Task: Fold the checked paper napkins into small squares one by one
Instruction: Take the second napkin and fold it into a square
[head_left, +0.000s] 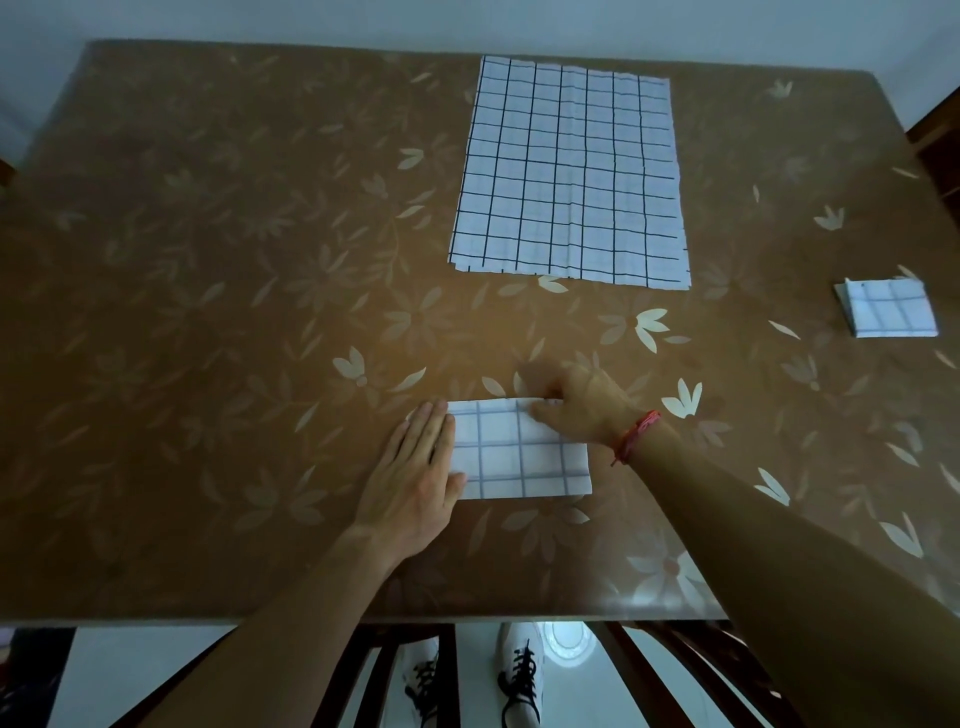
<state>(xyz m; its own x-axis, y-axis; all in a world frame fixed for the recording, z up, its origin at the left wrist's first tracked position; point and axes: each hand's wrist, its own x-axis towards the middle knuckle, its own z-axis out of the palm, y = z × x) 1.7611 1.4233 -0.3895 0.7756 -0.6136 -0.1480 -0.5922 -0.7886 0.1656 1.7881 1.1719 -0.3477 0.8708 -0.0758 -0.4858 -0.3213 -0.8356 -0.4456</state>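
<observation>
Pressing with straight fingers, the left hand (415, 478) pins the folded napkin (519, 460) to the table (208, 260). The right hand (582, 405) pinches its far edge, fingers curled.

We see a large table (208, 260) that fills most of the view. Its top is brown, with a pattern of pale flowers and leaves. The surface looks glossy, and near the front edge on the right there is a soft glare (670, 582). Behind the table stands a plain pale wall (467, 21). At the far right we see a piece of dark wooden furniture (935, 135). Below the front edge, dark wooden chair bars (448, 675) stand over a light, shiny floor (104, 670). The room is dim.
</observation>
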